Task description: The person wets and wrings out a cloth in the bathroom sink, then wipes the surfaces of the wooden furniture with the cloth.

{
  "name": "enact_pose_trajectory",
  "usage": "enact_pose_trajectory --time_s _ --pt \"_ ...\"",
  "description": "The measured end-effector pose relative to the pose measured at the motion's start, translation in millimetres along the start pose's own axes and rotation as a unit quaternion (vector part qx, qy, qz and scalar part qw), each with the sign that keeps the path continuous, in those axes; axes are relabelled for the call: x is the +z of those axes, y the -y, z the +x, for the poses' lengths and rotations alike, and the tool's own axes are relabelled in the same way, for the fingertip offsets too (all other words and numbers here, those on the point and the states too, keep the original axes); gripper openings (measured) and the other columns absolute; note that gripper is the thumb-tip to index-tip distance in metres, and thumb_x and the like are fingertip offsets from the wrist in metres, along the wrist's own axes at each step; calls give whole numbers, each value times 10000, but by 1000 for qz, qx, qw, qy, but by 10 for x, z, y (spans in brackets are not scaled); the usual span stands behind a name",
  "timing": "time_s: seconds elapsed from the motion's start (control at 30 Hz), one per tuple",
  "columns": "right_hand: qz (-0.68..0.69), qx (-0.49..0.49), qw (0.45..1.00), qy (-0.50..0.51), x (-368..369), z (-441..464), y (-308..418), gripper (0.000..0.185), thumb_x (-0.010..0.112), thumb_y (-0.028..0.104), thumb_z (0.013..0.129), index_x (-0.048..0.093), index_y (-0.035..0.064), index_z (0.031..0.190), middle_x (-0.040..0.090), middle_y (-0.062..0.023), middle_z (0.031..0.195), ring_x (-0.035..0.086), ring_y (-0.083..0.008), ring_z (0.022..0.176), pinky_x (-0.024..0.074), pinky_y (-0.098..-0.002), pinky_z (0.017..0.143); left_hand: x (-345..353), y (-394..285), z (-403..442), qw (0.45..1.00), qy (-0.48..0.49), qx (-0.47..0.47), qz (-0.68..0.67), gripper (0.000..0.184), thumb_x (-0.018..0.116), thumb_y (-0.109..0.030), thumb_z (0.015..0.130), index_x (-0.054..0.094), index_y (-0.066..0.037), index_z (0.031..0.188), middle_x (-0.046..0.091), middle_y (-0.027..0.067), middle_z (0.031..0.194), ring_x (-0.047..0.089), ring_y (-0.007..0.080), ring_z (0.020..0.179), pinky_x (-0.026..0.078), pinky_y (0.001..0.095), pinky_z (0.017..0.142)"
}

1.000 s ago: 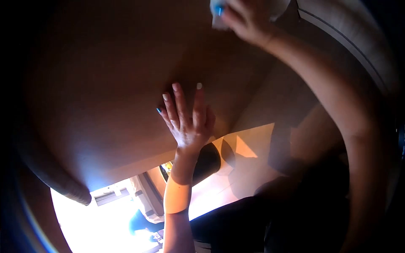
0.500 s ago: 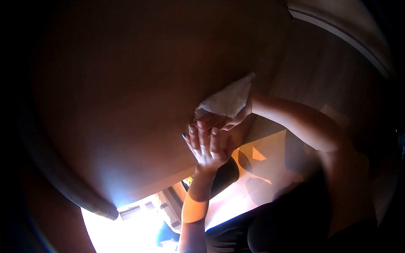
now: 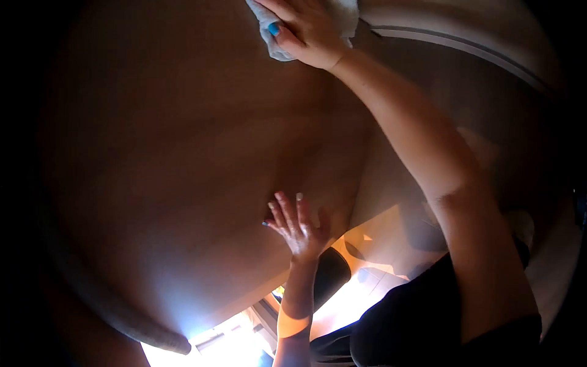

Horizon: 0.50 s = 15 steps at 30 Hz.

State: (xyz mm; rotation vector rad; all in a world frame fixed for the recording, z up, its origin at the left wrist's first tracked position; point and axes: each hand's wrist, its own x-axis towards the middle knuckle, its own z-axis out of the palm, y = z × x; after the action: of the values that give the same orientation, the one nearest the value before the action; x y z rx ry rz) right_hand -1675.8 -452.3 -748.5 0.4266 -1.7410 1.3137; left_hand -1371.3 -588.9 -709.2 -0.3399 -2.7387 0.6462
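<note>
A pale cloth (image 3: 280, 50) lies bunched under my right hand (image 3: 312, 37) near the top, pressed on a large brown panel (image 3: 159, 153). The blue-nailed thumb rests along the cloth's edge, and the other fingertips are partly cut off by the frame. Lower down, near the centre, my left hand (image 3: 299, 229) has its fingers spread against the same panel, close to its lower edge, with nothing held.
A rounded grey edge (image 3: 134, 324) curves along the lower left. Below the panel are a dark container (image 3: 331, 275), a sunlit floor (image 3: 361, 293) and strong glare. At the upper right runs a pale curved rim (image 3: 452, 41).
My right hand swept down with the cloth to beside my left hand, then back up to the top. My left hand appears lower in view and stays spread on the panel.
</note>
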Motion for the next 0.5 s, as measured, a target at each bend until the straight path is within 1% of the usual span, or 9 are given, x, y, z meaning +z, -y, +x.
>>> enact_pose_trajectory --time_s 0.03,0.07,0.1,0.13,0.17,0.23,0.27,0.3,0.5 --pt "40 -32 998 -31 16 50 -85 611 399 265 791 201 152 1358 218 -98 1395 200 -288 1282 165 -414 1051 -13 2 45 1000 7 -3 3 684 584 -209 725 245 -79 1304 183 257 1362 126 392 1283 -30 565 997" --pt "-235 -43 969 70 -4 -83 -117 587 351 294 825 179 131 1362 188 -112 1403 173 -280 1292 123 -370 1062 18 11 47 1000 14 -8 6 677 577 -214 730 246 -78 1305 179 261 1361 115 389 1287 -35 572 993" --pt "-63 -13 998 4 60 -119 -128 597 459 265 779 244 213 1334 271 -80 1361 238 -264 1261 170 -408 1044 55 17 23 999 26 -13 20 666 557 -257 753 242 -97 1317 141 273 1366 75 426 1279 -29 637 948" --pt "113 18 991 -63 101 -131 -123 630 566 236 734 309 295 1306 354 -49 1319 304 -249 1231 218 -446 1027 45 -5 61 998 50 -15 30 669 553 -278 759 234 -105 1322 119 275 1369 60 441 1274 -24 658 928" --pt "111 17 991 -69 81 -187 -147 609 559 200 731 334 248 1295 378 -86 1293 351 -280 1188 237 -448 1003 16 -9 88 996 75 -17 44 673 548 -299 765 226 -114 1326 98 278 1372 46 455 1269 -19 679 908" --pt "104 51 991 -73 114 -412 -163 582 553 188 733 354 207 1280 385 -101 1280 364 -300 1168 244 -448 991 2 23 -13 991 128 -32 38 698 540 -366 774 199 -136 1338 15 282 1378 -16 512 1243 -5 740 834" --pt "101 66 990 -74 155 -514 -195 570 550 181 734 364 187 1273 389 -109 1274 371 -310 1158 248 -447 985 8 26 -21 990 129 -28 44 707 547 -369 766 205 -127 1335 35 296 1370 -11 519 1239 -13 737 835" --pt "108 52 987 -109 210 -633 -257 537 538 163 734 384 121 1247 401 -144 1249 385 -338 1129 260 -446 968 5 19 -16 990 132 -24 48 716 555 -372 759 211 -118 1332 55 309 1361 -6 526 1236 -21 734 835" --pt "124 292 936 -155 277 -1140 -267 473 466 157 776 387 31 1225 409 -199 1222 374 -361 1131 263 -415 974 -52 2 13 980 186 -13 69 737 540 -409 754 199 -111 1335 63 339 1344 -54 532 1229 -51 732 829"
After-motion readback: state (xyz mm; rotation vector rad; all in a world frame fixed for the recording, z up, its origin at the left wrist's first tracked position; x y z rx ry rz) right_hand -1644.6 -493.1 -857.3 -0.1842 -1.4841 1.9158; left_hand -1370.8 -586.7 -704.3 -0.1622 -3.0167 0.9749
